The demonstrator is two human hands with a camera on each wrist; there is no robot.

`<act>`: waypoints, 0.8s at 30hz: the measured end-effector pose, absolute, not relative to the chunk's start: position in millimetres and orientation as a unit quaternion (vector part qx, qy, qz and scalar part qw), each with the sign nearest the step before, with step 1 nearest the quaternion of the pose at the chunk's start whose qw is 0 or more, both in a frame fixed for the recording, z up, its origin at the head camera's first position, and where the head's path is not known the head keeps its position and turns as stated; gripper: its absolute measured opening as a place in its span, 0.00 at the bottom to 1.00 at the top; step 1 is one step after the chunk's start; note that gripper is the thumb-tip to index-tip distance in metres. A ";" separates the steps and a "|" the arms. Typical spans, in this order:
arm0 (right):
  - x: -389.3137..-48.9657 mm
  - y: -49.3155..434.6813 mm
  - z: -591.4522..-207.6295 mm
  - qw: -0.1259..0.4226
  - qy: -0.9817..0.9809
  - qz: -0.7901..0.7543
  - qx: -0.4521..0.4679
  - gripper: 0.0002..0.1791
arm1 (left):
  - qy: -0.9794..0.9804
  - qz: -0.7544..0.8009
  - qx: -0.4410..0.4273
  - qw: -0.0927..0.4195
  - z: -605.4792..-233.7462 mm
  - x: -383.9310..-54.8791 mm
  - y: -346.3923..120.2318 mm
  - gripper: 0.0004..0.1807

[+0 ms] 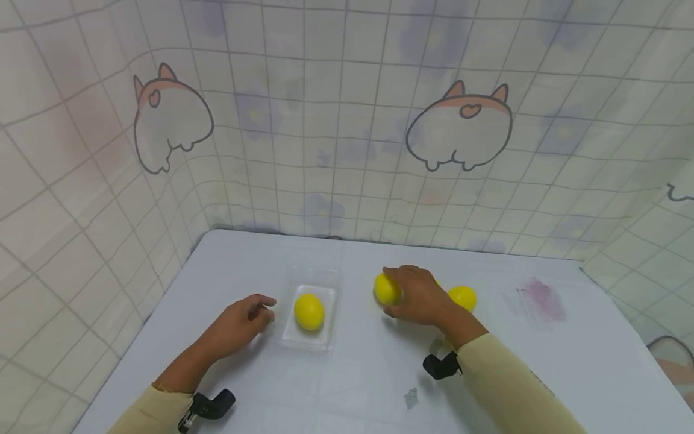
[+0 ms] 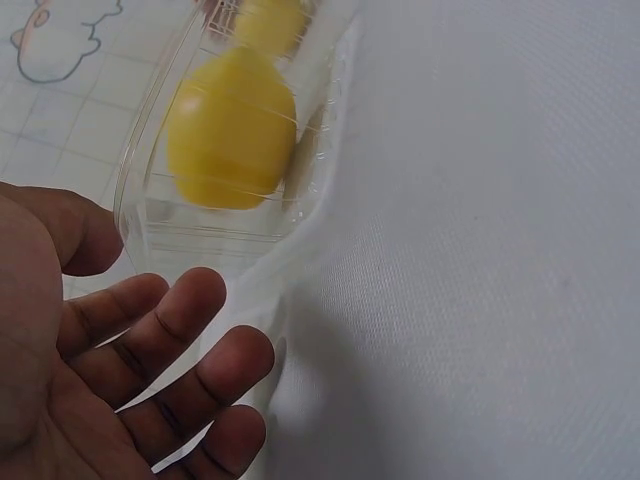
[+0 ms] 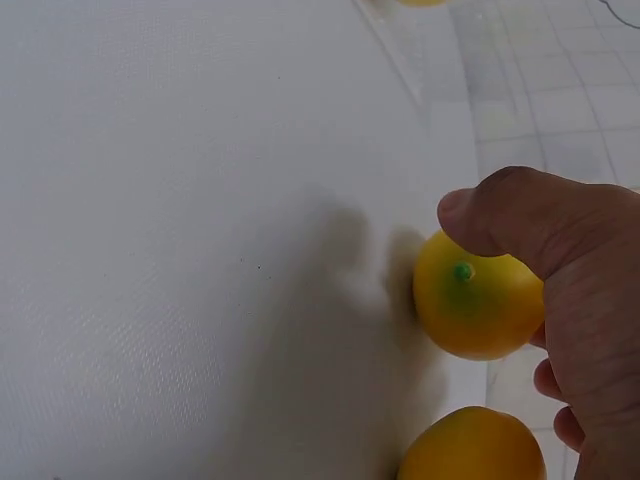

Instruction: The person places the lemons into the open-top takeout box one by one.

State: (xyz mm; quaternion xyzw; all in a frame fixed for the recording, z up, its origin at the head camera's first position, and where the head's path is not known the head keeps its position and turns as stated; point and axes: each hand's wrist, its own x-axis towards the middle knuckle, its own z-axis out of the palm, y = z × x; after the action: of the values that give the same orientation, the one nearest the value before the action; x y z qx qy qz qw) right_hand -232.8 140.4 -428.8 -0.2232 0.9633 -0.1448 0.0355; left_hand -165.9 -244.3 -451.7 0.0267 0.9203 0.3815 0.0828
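My right hand (image 1: 420,295) grips a yellow lemon (image 1: 387,289) on the middle of the table. In the right wrist view the thumb lies over this lemon (image 3: 480,310), near its green stem end. A second lemon (image 3: 475,450) sits close below it there. To the left, a clear plastic container (image 1: 332,295) has one lemon (image 1: 309,312) in it. My left hand (image 1: 238,325) is just left of the container, fingers loosely bent and holding nothing. The left wrist view shows its thumb right at the container's rim (image 2: 135,180).
Behind my right hand is another lemon (image 1: 463,296), with a bit of yellow showing beside the fingers. A reddish-pink patch (image 1: 542,298) marks the right of the white table (image 1: 368,386). A small grey patch (image 1: 411,398) is near the front. Patterned curtains (image 1: 347,120) enclose the table.
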 end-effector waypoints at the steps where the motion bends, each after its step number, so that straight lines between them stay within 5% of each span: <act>1: -232.8 140.7 -429.7 0.036 0.963 -0.142 -0.224 0.46 | 0.920 0.382 0.026 0.083 -451.9 -166.0 -244.3 0.18; 24: -231.1 136.6 -435.8 0.035 0.965 -0.109 -0.234 0.44 | 0.921 0.381 0.032 0.074 -450.4 -163.6 -243.2 0.17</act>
State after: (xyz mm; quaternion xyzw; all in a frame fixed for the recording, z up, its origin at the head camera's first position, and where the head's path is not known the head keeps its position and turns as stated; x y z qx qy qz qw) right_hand -231.1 136.6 -435.8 -0.2340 0.9654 -0.1093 0.0350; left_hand -163.6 -243.2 -450.4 0.0323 0.9210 0.3812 0.0740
